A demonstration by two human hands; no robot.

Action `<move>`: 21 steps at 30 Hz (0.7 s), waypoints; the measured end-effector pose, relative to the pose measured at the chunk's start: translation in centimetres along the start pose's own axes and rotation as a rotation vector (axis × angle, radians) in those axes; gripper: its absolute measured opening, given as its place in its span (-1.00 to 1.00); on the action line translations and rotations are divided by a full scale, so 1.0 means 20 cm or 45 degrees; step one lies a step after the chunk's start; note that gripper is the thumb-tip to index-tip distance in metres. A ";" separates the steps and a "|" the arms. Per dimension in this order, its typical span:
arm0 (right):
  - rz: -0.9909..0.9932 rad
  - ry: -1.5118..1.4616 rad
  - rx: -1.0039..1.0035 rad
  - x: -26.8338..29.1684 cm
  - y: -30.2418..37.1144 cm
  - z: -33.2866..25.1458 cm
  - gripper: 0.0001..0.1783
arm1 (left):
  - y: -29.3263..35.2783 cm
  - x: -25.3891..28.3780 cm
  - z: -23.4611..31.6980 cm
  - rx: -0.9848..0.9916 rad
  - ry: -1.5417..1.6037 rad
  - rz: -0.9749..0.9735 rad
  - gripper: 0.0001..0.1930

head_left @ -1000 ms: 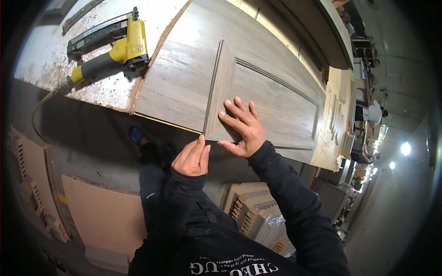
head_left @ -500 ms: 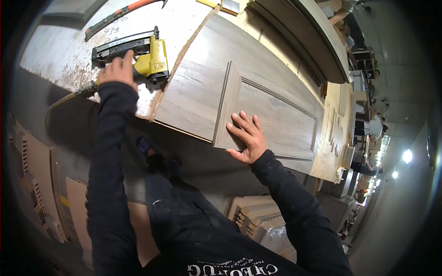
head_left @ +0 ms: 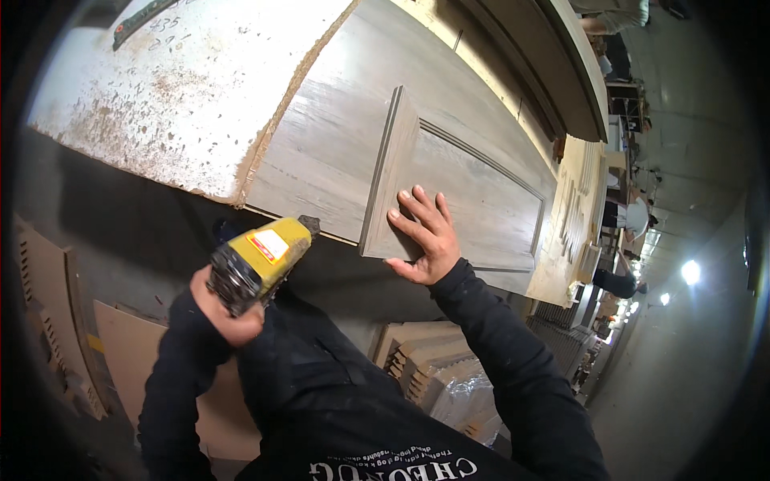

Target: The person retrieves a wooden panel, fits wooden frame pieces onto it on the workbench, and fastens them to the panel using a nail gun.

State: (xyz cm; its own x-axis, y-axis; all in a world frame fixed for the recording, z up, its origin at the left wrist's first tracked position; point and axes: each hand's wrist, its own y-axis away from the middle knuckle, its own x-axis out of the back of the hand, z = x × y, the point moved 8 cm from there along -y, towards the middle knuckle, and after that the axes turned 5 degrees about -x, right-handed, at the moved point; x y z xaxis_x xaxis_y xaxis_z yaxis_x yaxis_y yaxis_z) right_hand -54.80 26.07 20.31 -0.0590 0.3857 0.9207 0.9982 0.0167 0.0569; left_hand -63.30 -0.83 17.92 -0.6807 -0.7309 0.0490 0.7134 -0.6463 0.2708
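A grey wood-grain door panel (head_left: 337,136) lies on the workbench, with a raised framed panel (head_left: 473,200) on top of it. My right hand (head_left: 425,232) presses flat, fingers spread, on the near left corner of that raised panel. My left hand (head_left: 224,309) grips a yellow and black nail gun (head_left: 261,260) below the bench edge, its nose pointing up at the door panel's near edge.
A worn white bench top (head_left: 168,88) stretches to the left. Long wooden boards (head_left: 529,72) lie beyond the door panel. Stacked moulded panels (head_left: 437,373) and flat boards (head_left: 120,353) sit on the floor. Another person (head_left: 634,216) stands far right.
My left hand left the door panel, reached to the nail gun on the bench, took hold of it and brought it down to the panel's near edge. My right hand stayed in place.
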 end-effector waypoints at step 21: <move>0.035 0.037 -0.008 0.02 0.02 0.02 -0.32 | -0.08 -0.14 0.03 -0.471 0.018 -0.020 -0.60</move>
State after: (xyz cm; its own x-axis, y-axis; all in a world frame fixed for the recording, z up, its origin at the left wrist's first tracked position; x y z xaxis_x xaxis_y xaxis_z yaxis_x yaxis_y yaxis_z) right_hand -54.49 26.55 20.48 -0.0321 0.3588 0.9329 0.9994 0.0004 0.0342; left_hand -62.73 2.36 17.88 -0.6913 -0.7217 0.0338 0.7167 -0.6909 -0.0950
